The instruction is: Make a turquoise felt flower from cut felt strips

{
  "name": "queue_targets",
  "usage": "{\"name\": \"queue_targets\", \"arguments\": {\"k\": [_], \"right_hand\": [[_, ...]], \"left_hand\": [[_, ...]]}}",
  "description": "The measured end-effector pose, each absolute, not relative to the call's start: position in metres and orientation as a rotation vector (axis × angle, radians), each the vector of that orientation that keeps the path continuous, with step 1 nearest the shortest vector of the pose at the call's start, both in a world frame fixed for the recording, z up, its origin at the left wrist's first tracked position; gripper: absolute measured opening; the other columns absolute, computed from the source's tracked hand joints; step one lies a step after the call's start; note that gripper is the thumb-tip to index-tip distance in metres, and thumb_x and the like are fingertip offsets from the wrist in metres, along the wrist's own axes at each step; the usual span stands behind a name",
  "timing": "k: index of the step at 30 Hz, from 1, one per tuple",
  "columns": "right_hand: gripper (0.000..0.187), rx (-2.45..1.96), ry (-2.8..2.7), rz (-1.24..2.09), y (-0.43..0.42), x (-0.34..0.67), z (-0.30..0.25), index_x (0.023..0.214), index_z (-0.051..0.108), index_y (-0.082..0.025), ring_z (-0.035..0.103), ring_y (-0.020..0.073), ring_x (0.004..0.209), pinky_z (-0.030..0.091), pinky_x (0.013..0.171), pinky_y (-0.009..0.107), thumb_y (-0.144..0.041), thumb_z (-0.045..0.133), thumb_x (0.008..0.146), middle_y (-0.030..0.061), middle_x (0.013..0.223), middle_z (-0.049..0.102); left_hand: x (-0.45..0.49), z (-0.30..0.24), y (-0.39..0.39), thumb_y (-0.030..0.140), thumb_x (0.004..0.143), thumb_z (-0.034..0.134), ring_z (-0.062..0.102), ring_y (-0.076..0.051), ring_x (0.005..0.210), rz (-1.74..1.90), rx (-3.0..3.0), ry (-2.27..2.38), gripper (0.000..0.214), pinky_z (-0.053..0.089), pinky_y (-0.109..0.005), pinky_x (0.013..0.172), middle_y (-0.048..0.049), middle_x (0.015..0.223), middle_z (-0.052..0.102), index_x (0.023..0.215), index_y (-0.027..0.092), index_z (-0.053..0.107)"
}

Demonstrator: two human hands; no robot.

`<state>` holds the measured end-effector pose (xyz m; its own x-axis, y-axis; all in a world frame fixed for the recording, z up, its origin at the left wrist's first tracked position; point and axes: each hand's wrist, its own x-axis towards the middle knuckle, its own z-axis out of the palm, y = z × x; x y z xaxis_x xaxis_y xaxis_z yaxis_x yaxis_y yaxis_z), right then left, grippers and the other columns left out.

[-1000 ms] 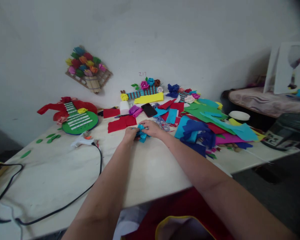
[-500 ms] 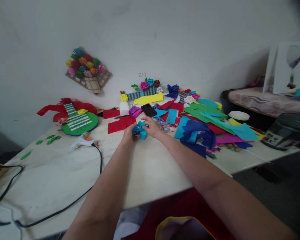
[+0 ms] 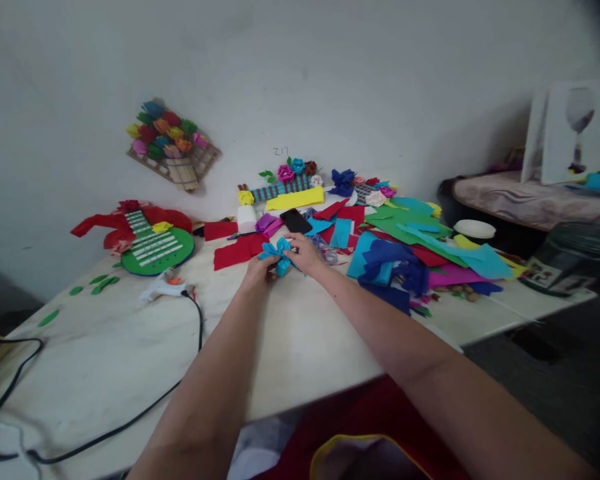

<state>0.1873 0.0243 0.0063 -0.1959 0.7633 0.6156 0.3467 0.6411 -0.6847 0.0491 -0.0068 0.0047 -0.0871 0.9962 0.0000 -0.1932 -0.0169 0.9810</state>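
Observation:
A light-blue paper flower (image 3: 282, 257) with spread petals is held just above the table, between my two hands. My left hand (image 3: 258, 272) grips it from the left and below, fingers closed on its base. My right hand (image 3: 304, 253) pinches a petal on the right side with thumb and forefinger. The underside of the flower is hidden by my fingers. Just behind my left hand lie red paper pieces (image 3: 234, 254), and beyond the flower is a black phone (image 3: 296, 221).
A white glue gun (image 3: 163, 287) lies to the left, its black cord (image 3: 130, 421) looping across the table (image 3: 105, 360). Behind it rests a green and red paper guitar (image 3: 175, 248). Coloured paper sheets (image 3: 405, 223) pile up on the right, near a dark jar (image 3: 570, 260).
The flower has turned in my hands, and its petals now spread wider toward the left. My left hand has shifted lower around it; the right keeps nearly the same place.

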Motion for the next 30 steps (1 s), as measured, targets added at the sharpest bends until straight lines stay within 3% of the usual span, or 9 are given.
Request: {"name": "queue_targets", "arguments": {"k": [9, 14, 23, 30], "right_hand": [[0.019, -0.783, -1.508, 0.891, 0.024, 0.193, 0.012, 0.071, 0.063, -0.017, 0.056, 0.0153, 0.087, 0.043, 0.078, 0.028, -0.032, 0.053, 0.070, 0.0041, 0.097, 0.059], [0.020, -0.836, -1.483, 0.924, 0.022, 0.195, 0.014, 0.077, 0.064, -0.017, 0.056, 0.0154, 0.085, 0.043, 0.078, 0.029, -0.032, 0.054, 0.069, 0.0034, 0.095, 0.062], [0.015, -0.808, -1.575, 0.822, 0.019, 0.198, 0.021, 0.064, 0.063, -0.016, 0.057, 0.0153, 0.089, 0.041, 0.083, 0.028, -0.029, 0.056, 0.069, 0.0039, 0.092, 0.064], [0.014, -0.848, -1.572, 0.881, 0.020, 0.198, 0.021, 0.075, 0.065, -0.016, 0.058, 0.0140, 0.073, 0.045, 0.072, 0.028, -0.026, 0.059, 0.066, 0.0008, 0.075, 0.065]], "left_hand": [[0.040, 0.005, -0.009, 0.025, 0.047, 0.071, 0.047, -0.009, 0.044, 1.381, 1.036, 1.004, 0.024, 0.032, -0.020, 0.037, 0.0030, 0.051, 0.054, 0.061, 0.015, 0.054], [0.041, 0.006, -0.011, 0.024, 0.047, 0.071, 0.043, -0.007, 0.040, 1.341, 1.067, 0.984, 0.024, 0.033, -0.021, 0.040, 0.0053, 0.044, 0.048, 0.055, 0.015, 0.051], [0.042, 0.005, -0.010, 0.022, 0.047, 0.071, 0.052, -0.011, 0.047, 1.263, 1.133, 1.012, 0.020, 0.042, -0.024, 0.049, 0.0003, 0.055, 0.060, 0.062, 0.013, 0.061], [0.039, 0.002, -0.005, 0.023, 0.050, 0.068, 0.056, -0.014, 0.052, 1.209, 1.211, 1.038, 0.021, 0.044, -0.025, 0.052, -0.0029, 0.060, 0.063, 0.067, 0.012, 0.065]]}}
